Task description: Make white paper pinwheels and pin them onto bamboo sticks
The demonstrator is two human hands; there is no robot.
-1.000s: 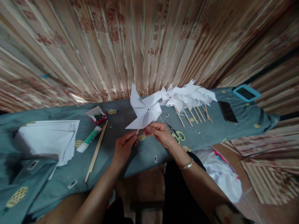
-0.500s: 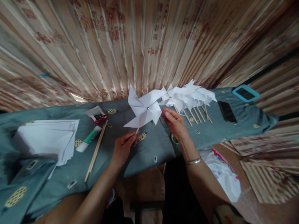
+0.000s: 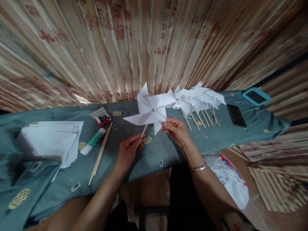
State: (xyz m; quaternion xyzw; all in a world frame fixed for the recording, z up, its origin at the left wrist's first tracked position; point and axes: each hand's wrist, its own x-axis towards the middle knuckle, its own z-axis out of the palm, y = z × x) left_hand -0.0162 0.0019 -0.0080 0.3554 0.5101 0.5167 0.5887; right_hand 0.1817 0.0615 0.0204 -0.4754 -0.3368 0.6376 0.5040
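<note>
A white paper pinwheel (image 3: pixel 149 112) with a shiny pin at its centre is held up above the cloth. My left hand (image 3: pixel 128 150) is closed around its thin wooden stick (image 3: pixel 143 131), just under the blades. The fingertips of my right hand (image 3: pixel 176 130) pinch the edge of the lower right blade. Behind and to the right lie several more white pinwheels (image 3: pixel 199 98) in an overlapping row, sticks pointing toward me.
On the grey-green cloth (image 3: pixel 141 166) at left lie a paper stack (image 3: pixel 53 138), loose wooden sticks (image 3: pixel 102 150), a glue stick (image 3: pixel 93 141) and an open box of pins (image 3: pixel 102 118). A phone (image 3: pixel 236 115) and a blue-framed device (image 3: pixel 256 96) lie at right. Curtains (image 3: pixel 144 45) hang behind.
The pinwheel's blades have turned, and my right fingers, which were beside it, now pinch a blade. My left hand keeps hold of the stick.
</note>
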